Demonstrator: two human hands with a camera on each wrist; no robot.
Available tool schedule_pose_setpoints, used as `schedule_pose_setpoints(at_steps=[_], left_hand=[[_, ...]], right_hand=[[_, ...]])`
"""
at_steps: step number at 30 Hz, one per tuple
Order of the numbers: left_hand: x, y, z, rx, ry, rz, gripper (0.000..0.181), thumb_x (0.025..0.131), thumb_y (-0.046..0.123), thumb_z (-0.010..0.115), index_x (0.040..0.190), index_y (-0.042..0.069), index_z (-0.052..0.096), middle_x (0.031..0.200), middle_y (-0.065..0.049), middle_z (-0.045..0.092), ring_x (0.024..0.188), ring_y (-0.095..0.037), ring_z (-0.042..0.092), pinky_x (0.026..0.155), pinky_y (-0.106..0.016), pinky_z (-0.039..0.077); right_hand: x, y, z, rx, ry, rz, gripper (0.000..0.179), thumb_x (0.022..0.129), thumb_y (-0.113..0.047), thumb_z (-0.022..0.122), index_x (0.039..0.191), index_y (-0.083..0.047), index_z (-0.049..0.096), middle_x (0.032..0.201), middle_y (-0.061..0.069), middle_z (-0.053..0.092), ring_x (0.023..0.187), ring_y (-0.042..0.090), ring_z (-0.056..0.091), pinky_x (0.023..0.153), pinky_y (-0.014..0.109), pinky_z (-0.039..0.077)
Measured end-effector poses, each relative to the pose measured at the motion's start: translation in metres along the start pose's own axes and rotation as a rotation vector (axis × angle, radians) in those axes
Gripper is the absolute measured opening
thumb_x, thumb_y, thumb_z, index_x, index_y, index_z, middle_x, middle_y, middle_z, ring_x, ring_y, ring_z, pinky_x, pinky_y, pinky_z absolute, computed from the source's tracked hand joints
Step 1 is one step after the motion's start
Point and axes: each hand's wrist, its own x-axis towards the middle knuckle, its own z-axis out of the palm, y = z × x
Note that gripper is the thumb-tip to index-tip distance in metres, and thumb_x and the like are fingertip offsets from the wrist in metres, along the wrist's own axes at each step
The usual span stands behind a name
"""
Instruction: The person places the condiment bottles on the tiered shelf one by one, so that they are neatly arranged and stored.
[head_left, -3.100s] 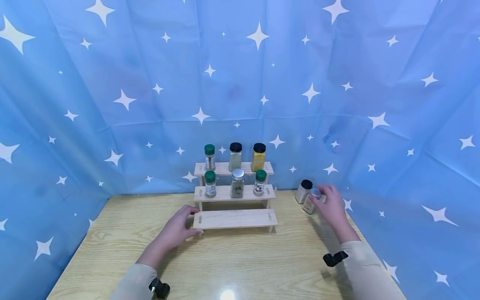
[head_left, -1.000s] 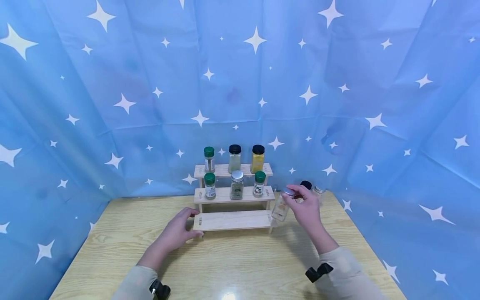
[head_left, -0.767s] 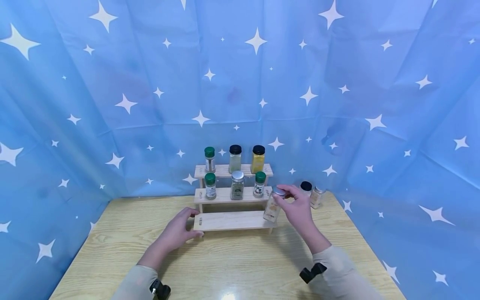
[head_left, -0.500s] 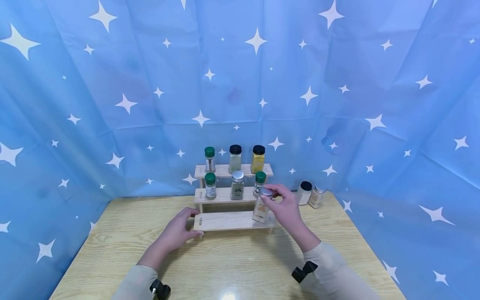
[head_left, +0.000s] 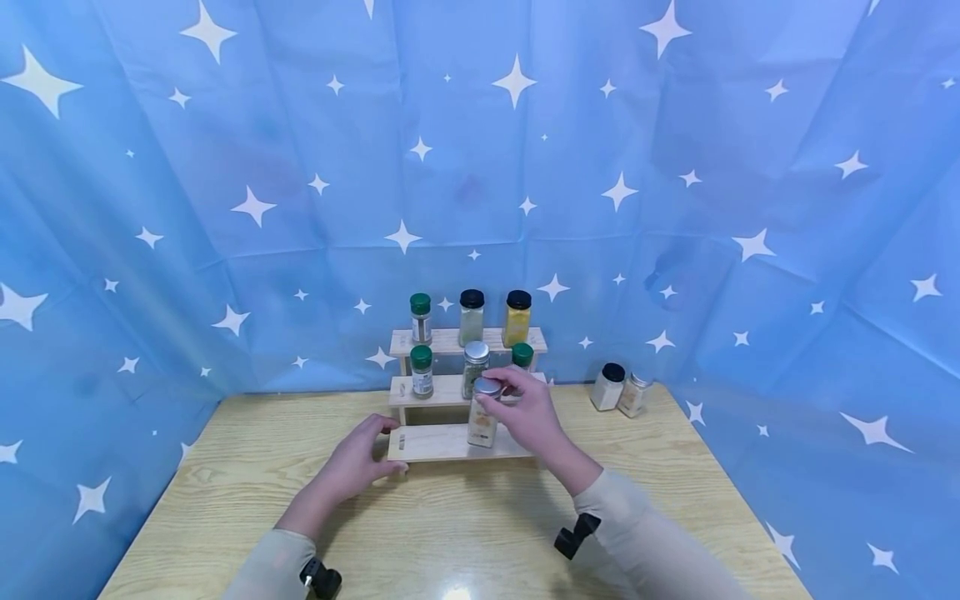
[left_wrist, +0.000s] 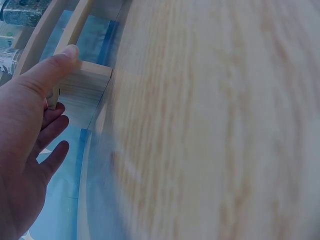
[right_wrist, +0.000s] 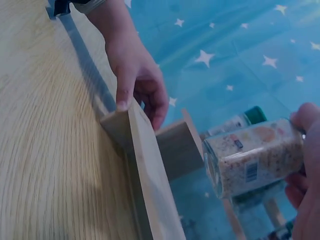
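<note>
My right hand (head_left: 528,417) pinches a clear spice jar (head_left: 482,425) by its silver lid. The jar is close over the lowest step of the tiered wooden rack (head_left: 435,443), near its middle; pale grains and a label show through it in the right wrist view. At the rack's left end, my left hand (head_left: 352,467) grips the lowest step; the left wrist view has the thumb (left_wrist: 47,72) across its front edge and fingers behind. On the middle step stand a green-lidded jar (head_left: 422,375), a silver-lidded jar (head_left: 472,357) and another green-lidded jar (head_left: 522,355), partly hidden by my right hand.
The top step holds a green-lidded jar (head_left: 421,317), a black-lidded pale jar (head_left: 472,317) and a black-lidded yellow jar (head_left: 517,318). Right of the rack, a black-lidded white jar (head_left: 608,388) and a silver-lidded jar (head_left: 633,395) stand on the wooden table (head_left: 420,533). Starry blue cloth (head_left: 465,192) surrounds it.
My right hand has carried the silver-lidded spice jar leftward from the table's right side to over the lowest step, bringing it more upright. The left hand stays at the rack's left end.
</note>
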Motion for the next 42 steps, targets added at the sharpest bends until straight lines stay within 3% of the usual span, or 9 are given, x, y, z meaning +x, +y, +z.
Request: schedule_pose_setpoints(at_steps=[14, 25, 38, 42], left_hand=[[0.001, -0.002, 0.0, 0.001, -0.002, -0.009, 0.072, 0.088, 0.027, 0.097, 0.149, 0.012, 0.062, 0.15, -0.007, 0.064, 0.142, -0.034, 0.06, 0.119, -0.055, 0.051], [0.001, -0.002, -0.001, -0.005, 0.003, -0.006, 0.073, 0.088, 0.027, 0.098, 0.149, 0.012, 0.062, 0.149, -0.006, 0.064, 0.141, -0.033, 0.06, 0.119, -0.056, 0.051], [0.001, -0.001, -0.002, -0.004, 0.01, 0.032, 0.071, 0.089, 0.027, 0.097, 0.148, 0.009, 0.062, 0.146, -0.006, 0.065, 0.139, -0.033, 0.062, 0.117, -0.056, 0.053], [0.001, -0.002, -0.001, 0.003, 0.016, 0.038, 0.07, 0.089, 0.028, 0.097, 0.147, 0.009, 0.063, 0.145, -0.006, 0.066, 0.139, -0.033, 0.062, 0.117, -0.057, 0.053]], right_hand=[[0.011, -0.005, 0.043, 0.082, -0.078, 0.069, 0.034, 0.097, -0.018, 0.089, 0.13, -0.014, 0.08, 0.118, 0.003, 0.073, 0.102, 0.019, 0.067, 0.084, 0.03, 0.061], [0.015, -0.016, 0.069, 0.021, -0.148, -0.055, 0.037, 0.097, -0.015, 0.089, 0.132, -0.008, 0.078, 0.118, -0.006, 0.072, 0.105, 0.013, 0.067, 0.086, 0.031, 0.062], [0.02, -0.01, 0.088, 0.022, -0.178, -0.044, 0.041, 0.099, -0.015, 0.087, 0.137, -0.007, 0.075, 0.126, -0.003, 0.074, 0.109, 0.013, 0.068, 0.09, 0.03, 0.063], [0.018, -0.007, 0.093, 0.018, -0.195, -0.039, 0.042, 0.099, -0.014, 0.087, 0.138, -0.008, 0.075, 0.129, -0.002, 0.073, 0.111, 0.013, 0.069, 0.092, 0.035, 0.065]])
